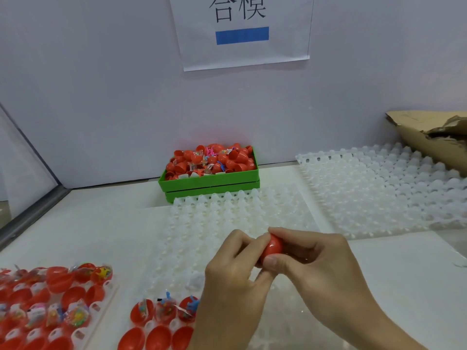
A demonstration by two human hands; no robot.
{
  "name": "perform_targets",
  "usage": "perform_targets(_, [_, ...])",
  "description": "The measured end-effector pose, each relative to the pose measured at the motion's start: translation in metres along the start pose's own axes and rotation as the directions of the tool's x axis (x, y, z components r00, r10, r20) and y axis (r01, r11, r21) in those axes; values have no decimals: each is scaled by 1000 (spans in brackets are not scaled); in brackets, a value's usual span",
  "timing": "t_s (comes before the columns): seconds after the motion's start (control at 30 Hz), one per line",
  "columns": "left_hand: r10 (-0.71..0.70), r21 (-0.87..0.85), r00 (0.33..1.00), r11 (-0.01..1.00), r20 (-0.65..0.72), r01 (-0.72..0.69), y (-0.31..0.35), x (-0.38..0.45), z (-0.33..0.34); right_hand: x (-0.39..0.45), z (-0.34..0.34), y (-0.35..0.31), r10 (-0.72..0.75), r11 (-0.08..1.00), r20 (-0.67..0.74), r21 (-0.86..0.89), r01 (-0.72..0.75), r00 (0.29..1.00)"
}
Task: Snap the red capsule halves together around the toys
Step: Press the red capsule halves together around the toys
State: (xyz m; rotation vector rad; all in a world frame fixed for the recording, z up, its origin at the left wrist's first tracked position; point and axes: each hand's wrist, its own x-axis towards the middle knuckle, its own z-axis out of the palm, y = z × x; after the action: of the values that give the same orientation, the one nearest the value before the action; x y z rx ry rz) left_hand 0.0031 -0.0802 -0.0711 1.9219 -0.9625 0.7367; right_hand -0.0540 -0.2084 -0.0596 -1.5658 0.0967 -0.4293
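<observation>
Both hands, left hand (pixel 233 267) and right hand (pixel 312 265), had fingers clamped on one red capsule (pixel 271 247) before the green bin (pixel 209 179), seemingly mid-snap; next, a firm squeeze.

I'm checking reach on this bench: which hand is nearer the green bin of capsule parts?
Left. The left hand sits almost straight in front of the green bin; the right hand is further to its right. Both grip the red capsule.

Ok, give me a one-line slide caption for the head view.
Both hands, left hand and right hand, press a red capsule together above a white tray.
</observation>
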Motion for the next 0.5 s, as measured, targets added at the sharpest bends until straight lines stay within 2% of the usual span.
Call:
perform_targets(0.07, [-126,-204,989,969,81,140,2,5,-5,2,-4,-2,0,998,-18,70,1,1000])
perform_targets(0.13, [-279,-422,940,841,198,339,0,9,-10,4,-8,-5,-14,994,-25,112,16,1000])
perform_targets(0.2, [-377,-535,877,694,299,481,-2,11,-13,3,-9,-7,-25,982,23,186,21,999])
perform_targets(0.3, [-389,-664,802,454,452,594,-1,10,-11,0,-6,-9,-59,960,92,279,31,994])
perform_targets(0.33, [-384,-687,796,407,469,602,-1,8,-10,0,-5,-9,-77,960,99,277,47,992])
perform_targets(0.5, [-382,-710,827,434,413,555,5,5,-7,-2,-1,-7,-90,973,80,218,71,993])
